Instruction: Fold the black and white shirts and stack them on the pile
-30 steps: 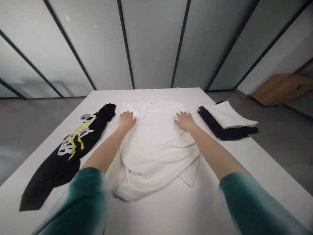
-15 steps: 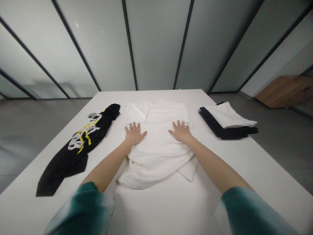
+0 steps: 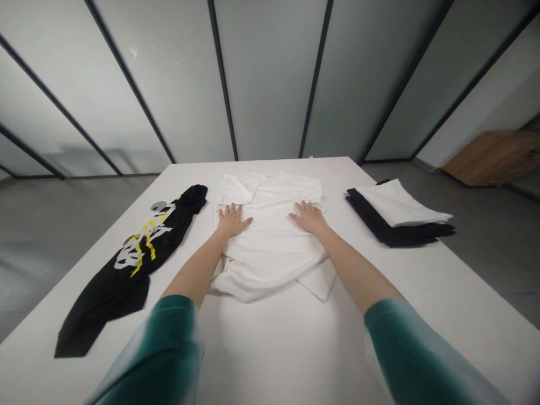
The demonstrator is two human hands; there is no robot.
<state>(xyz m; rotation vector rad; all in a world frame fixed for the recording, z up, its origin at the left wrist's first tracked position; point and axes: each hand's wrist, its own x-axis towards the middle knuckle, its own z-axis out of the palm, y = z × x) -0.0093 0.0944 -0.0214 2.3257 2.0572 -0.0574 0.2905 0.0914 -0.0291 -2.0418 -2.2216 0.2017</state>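
Observation:
A white T-shirt (image 3: 270, 250) lies flat in the middle of the table, its sleeves folded inward at the far end and its lower hem rumpled, with a corner jutting out at the near right. My left hand (image 3: 231, 220) rests palm down on its left side, fingers spread and holding nothing. My right hand (image 3: 309, 217) lies the same way on its right side, also gripping nothing.
A black garment with white and yellow print (image 3: 139, 261) lies lengthwise left of the shirt. To the right sits a folded stack (image 3: 394, 216) of white over black cloth. The white table (image 3: 274, 349) ends in front of glass panels, with a wooden cabinet (image 3: 493, 157) at far right.
Both hands have slid off the folded sleeves toward the shirt's middle and a little closer together. The shirt's near hem now looks shorter and lies further from me.

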